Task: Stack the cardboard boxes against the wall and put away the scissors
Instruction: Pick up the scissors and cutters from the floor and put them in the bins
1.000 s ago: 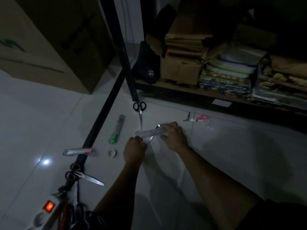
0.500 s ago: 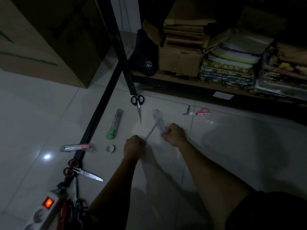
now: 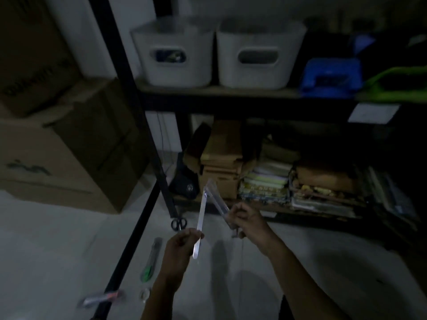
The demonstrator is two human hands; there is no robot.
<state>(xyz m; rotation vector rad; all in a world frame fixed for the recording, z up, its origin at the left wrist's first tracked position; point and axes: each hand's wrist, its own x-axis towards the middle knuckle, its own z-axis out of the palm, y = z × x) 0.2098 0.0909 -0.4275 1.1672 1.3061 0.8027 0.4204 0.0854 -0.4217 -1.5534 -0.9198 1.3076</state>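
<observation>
My left hand [image 3: 181,244] grips a long pale flat tool [image 3: 200,224] that points up. My right hand [image 3: 246,219] holds a clear plastic sleeve [image 3: 218,199], raised beside the tool's tip. Both are lifted above the floor. Black-handled scissors [image 3: 178,223] lie on the tiles at the foot of the rack post, just left of my hands. Stacked cardboard boxes [image 3: 57,144] stand against the wall at the left.
A black metal rack [image 3: 231,98] holds two white bins [image 3: 175,51], a blue box [image 3: 330,77] and piles of paper and cardboard [image 3: 221,158] below. A green utility knife [image 3: 151,259], a tape roll [image 3: 145,294] and a second cutter [image 3: 101,299] lie on the floor.
My head tilted up, so the upper shelf came into view. Both hands rose from the floor, and the pale tool came out of the clear sleeve.
</observation>
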